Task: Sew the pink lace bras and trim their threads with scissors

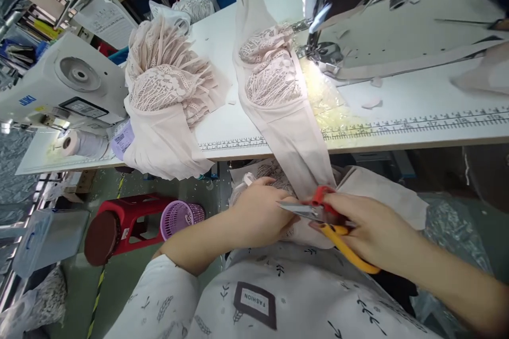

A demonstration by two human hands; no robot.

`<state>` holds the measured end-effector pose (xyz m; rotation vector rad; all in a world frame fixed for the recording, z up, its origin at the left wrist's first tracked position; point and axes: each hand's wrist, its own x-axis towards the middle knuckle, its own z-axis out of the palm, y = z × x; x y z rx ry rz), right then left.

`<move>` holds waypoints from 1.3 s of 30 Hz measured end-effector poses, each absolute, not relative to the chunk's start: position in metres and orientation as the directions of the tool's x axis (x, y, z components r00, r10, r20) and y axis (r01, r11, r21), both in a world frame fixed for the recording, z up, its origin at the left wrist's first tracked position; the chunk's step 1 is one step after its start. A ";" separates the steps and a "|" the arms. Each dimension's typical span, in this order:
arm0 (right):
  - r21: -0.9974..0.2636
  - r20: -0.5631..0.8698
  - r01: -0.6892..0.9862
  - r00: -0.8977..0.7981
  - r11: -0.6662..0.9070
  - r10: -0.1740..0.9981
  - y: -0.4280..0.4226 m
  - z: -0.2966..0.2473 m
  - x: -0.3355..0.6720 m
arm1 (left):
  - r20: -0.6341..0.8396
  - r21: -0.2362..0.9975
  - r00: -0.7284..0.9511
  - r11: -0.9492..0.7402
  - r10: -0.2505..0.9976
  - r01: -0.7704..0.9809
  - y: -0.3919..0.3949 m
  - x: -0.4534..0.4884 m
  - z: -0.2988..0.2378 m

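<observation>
My right hand grips scissors with one red and one yellow handle; their blades point left, close to my other hand. Fingers curled, my left hand is closed on pale pink lace fabric over my lap. A pale pink lace bra lies along the table and hangs over its front edge toward my hands. Its upper part rests beside the presser foot of a sewing machine. Further left sits a stack of similar lace pieces, partly draped over the edge.
A white sewing machine stands at the left, with a thread cone before it. A printed ruler runs along the table's front. On the floor are a red stool and a purple basket. Fabric scraps lie near the needle.
</observation>
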<state>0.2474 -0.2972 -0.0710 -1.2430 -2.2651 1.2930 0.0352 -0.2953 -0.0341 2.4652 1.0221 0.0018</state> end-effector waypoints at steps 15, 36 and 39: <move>-0.866 -0.253 0.494 -0.569 0.079 0.783 -0.291 -0.081 0.252 | 0.146 0.610 0.510 -0.483 0.847 0.628 -0.301 -0.041 -0.033; -0.906 -0.163 0.410 -0.560 0.101 0.813 -0.304 -0.078 0.258 | -0.308 0.865 0.401 0.078 0.863 0.495 -0.289 -0.028 -0.027; -0.905 -0.137 0.403 -0.583 0.138 0.801 -0.307 -0.085 0.261 | -0.340 0.881 0.318 0.182 0.885 0.437 -0.290 -0.027 -0.035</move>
